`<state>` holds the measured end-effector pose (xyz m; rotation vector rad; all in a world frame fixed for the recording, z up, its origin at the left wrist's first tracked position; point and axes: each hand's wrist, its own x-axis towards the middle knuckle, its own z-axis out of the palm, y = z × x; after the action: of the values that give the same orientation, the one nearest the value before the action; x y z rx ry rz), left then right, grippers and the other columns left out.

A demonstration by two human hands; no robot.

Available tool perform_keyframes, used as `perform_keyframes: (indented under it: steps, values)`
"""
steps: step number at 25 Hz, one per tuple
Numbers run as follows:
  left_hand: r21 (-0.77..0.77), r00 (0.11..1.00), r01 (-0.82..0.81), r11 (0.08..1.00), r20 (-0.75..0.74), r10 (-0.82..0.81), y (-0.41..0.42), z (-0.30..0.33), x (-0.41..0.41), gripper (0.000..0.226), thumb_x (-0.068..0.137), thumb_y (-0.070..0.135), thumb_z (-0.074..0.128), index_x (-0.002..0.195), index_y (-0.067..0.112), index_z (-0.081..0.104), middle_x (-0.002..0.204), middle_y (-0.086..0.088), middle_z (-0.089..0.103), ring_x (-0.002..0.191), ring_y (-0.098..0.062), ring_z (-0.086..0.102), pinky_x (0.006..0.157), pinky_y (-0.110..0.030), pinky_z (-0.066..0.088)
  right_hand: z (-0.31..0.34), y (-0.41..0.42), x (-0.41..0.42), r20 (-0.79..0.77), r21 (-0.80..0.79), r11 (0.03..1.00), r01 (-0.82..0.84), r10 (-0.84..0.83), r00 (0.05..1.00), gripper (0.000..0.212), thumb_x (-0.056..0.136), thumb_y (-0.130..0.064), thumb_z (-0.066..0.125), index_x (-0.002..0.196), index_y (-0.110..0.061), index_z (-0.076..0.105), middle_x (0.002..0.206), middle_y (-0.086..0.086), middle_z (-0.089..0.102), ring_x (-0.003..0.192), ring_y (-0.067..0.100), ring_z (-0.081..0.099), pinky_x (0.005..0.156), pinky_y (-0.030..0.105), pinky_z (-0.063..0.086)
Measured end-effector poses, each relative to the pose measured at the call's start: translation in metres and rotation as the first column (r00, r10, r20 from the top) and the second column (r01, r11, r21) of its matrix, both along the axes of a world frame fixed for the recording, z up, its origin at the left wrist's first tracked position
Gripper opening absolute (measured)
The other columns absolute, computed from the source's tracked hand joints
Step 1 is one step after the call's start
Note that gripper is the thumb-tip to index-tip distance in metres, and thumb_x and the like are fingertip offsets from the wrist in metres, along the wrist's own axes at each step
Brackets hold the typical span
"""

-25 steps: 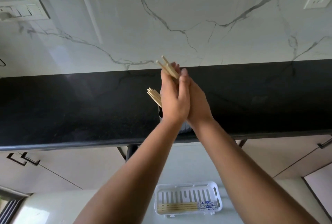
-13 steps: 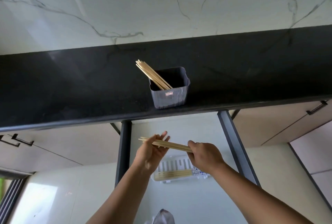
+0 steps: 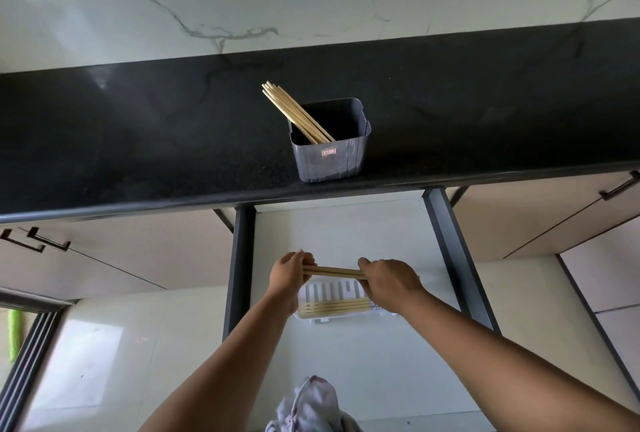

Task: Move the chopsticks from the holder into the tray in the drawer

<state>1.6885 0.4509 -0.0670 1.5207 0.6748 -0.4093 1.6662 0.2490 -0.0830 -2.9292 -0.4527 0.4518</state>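
Down over the open drawer [image 3: 346,362], both hands hold a small bundle of chopsticks [image 3: 334,272] level, lying left to right. The left hand [image 3: 289,275] is curled closed around the bundle's left end, and the right hand [image 3: 389,281] is closed over its right end, thumb on top. Just beneath the bundle sits the white slotted tray [image 3: 332,291] on the drawer's pale floor, toward the drawer's back edge, partly covered by the hands. A few chopsticks [image 3: 334,307] already lie flat along the tray's near side. Up on the black worktop [image 3: 138,140], close to its front edge, stands the grey holder [image 3: 329,161]. More chopsticks [image 3: 294,113] lean in it, resting against its back left corner with their tips pointing up and left.
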Motion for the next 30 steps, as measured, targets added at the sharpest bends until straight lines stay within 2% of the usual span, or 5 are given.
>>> perform_keyframes:
  steps: [1, 3, 5, 13, 30]
  values:
    - [0.3, 0.962, 0.241, 0.923, 0.048, -0.267, 0.003, -0.004, -0.004, 0.025, 0.097, 0.024, 0.049, 0.095, 0.006, 0.067, 0.101, -0.014, 0.068, 0.094, -0.028, 0.064, 0.088, -0.039, 0.048, -0.005, -0.004, -0.001, -0.018, 0.009, 1.0, -0.005, 0.005, 1.0, 0.026, 0.096, -0.038, 0.042, 0.103, -0.013, 0.045, 0.087, 0.011, 0.067, 0.075, 0.035, 0.063, 0.055, 0.032, 0.035]
    - [0.803, 0.667, 0.462, 0.376, -0.035, -0.744, 0.014, -0.018, -0.017, 0.03, 0.094, 0.031, 0.051, 0.116, 0.014, 0.063, 0.124, -0.008, 0.062, 0.119, -0.025, 0.054, 0.105, -0.039, 0.037, -0.015, -0.009, -0.002, -0.097, -0.015, 0.999, -0.03, 0.028, 0.995, 0.031, 0.099, -0.042, 0.037, 0.109, -0.012, 0.042, 0.097, 0.012, 0.064, 0.086, 0.034, 0.063, 0.062, 0.034, 0.038]
    - [0.905, 0.421, 0.417, 0.087, -0.107, -0.901, 0.021, -0.034, -0.029, 0.046, 0.096, 0.034, 0.046, 0.138, 0.016, 0.049, 0.148, -0.006, 0.045, 0.139, -0.022, 0.036, 0.12, -0.038, 0.01, -0.03, -0.007, -0.003, -0.151, -0.081, 0.994, -0.077, 0.064, 0.986, 0.02, 0.1, -0.025, 0.037, 0.114, -0.012, 0.042, 0.108, 0.013, 0.06, 0.093, 0.035, 0.062, 0.072, 0.038, 0.04]
    - [0.697, 0.189, 0.685, -0.211, -0.45, -0.873, 0.001, -0.075, -0.032, 0.077, 0.098, 0.057, 0.023, 0.153, 0.006, 0.005, 0.162, -0.015, -0.001, 0.15, -0.026, -0.002, 0.121, -0.039, -0.001, -0.065, 0.012, 0.017, -0.148, -0.2, 0.976, -0.081, 0.052, 0.988, 0.036, 0.089, 0.003, 0.041, 0.123, -0.007, 0.046, 0.123, 0.014, 0.054, 0.112, 0.033, 0.055, 0.091, 0.04, 0.042]
    - [0.638, 0.219, 0.743, -0.201, -0.517, -0.828, -0.012, -0.104, -0.035, 0.092, 0.09, 0.07, 0.017, 0.152, 0.003, 0.006, 0.161, -0.018, 0.0, 0.15, -0.027, -0.002, 0.122, -0.04, 0.0, -0.089, -0.009, -0.008, -0.3, -0.025, 0.977, 0.213, -0.211, 0.93, 0.061, 0.101, -0.049, 0.025, 0.151, -0.014, 0.029, 0.162, 0.003, 0.02, 0.148, 0.02, 0.02, 0.121, 0.036, 0.015]
